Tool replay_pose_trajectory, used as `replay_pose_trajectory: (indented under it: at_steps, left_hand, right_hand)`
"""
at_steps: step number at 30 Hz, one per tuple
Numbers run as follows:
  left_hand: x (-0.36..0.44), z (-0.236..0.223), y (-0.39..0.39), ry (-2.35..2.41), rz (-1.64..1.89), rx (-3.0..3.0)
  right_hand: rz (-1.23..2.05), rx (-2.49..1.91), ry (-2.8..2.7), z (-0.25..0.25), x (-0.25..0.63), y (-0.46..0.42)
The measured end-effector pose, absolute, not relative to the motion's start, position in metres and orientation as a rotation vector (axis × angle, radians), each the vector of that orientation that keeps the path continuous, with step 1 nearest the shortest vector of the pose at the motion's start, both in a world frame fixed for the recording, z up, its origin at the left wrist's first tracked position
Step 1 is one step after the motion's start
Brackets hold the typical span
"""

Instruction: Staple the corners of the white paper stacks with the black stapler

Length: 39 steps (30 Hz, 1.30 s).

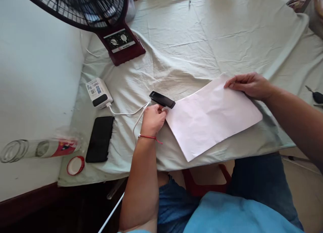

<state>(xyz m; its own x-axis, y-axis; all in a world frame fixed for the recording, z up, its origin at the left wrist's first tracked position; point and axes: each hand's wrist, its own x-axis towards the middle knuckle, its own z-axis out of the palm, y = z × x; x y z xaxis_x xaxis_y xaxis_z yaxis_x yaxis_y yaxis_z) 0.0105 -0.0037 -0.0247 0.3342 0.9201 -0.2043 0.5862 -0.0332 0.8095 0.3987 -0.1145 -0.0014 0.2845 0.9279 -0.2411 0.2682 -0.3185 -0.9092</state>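
A white sheet of paper (212, 115), lightly creased, lies slanted near the table's front edge; whether it is one sheet or more I cannot tell. My left hand (153, 118), with a red string round the wrist, is closed at the paper's left corner, thumb and finger pinching it. Right against those fingers is a black stapler (163, 99), its front end by that corner; its lower part is hidden. My right hand (248, 85) pinches the paper's far edge on the right between thumb and fingers.
A pale cloth (176, 58) covers the table. On the left are a dark red fan (123, 41), a white device (99, 91) with a white cable (126, 113), a black phone (100, 138), a glass bottle (45, 148) and a red-rimmed lid (75, 165).
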Motion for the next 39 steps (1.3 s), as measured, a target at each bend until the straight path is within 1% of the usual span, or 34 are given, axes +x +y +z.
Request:
replay_pose_trajectory:
  at_steps: [3, 5, 7, 8, 11, 12, 15, 17, 20, 24, 27, 34, 37, 39]
  left_hand:
    - [0.013, -0.023, -0.005, 1.406, 0.449, 1.764]
    - [0.016, -0.019, -0.006, 1.449, 0.446, 1.783]
    - [0.018, -0.013, -0.008, 1.493, 0.398, 1.776]
    - [0.018, -0.011, -0.009, 1.513, 0.354, 1.754]
    - [0.019, -0.003, -0.011, 1.537, 0.255, 1.620]
    - [0.018, -0.002, -0.012, 1.530, 0.257, 1.575]
    - [0.018, 0.001, -0.015, 1.513, 0.294, 1.473]
    - [0.018, 0.002, -0.017, 1.494, 0.313, 1.425]
    - [0.017, 0.002, -0.018, 1.486, 0.313, 1.445]
    - [0.016, 0.006, -0.019, 1.520, 0.316, 1.450]
    - [0.016, 0.007, -0.022, 1.515, 0.337, 1.367]
    - [0.016, 0.007, -0.021, 1.479, 0.322, 1.400]
    - [0.015, 0.008, -0.019, 1.476, 0.299, 1.453]
    - [0.013, 0.009, -0.019, 1.453, 0.283, 1.451]
  right_hand:
    - [0.867, -2.024, -1.500, 0.016, 0.406, -0.082]
    - [0.608, -2.133, -1.637, 0.025, 0.396, -0.057]
    - [0.405, -1.944, -1.743, 0.027, 0.373, -0.034]
    - [0.372, -1.829, -1.750, 0.026, 0.359, -0.022]
    - [0.568, -1.418, -1.912, 0.014, 0.311, 0.014]
    - [0.658, -1.270, -1.979, 0.009, 0.296, 0.026]
    - [0.759, -0.897, -2.073, -0.008, 0.258, 0.059]
    - [0.802, -0.782, -2.134, -0.016, 0.238, 0.073]
    - [0.820, -0.726, -2.291, -0.020, 0.214, 0.075]
    - [0.794, -0.855, -2.507, -0.013, 0.203, 0.064]
    - [0.807, -1.011, -2.536, -0.006, 0.207, 0.058]
    - [0.693, -1.495, -2.252, -0.006, 0.190, 0.044]
    - [0.651, -1.554, -2.157, -0.008, 0.190, 0.034]
    - [0.552, -1.518, -2.065, -0.013, 0.204, 0.028]
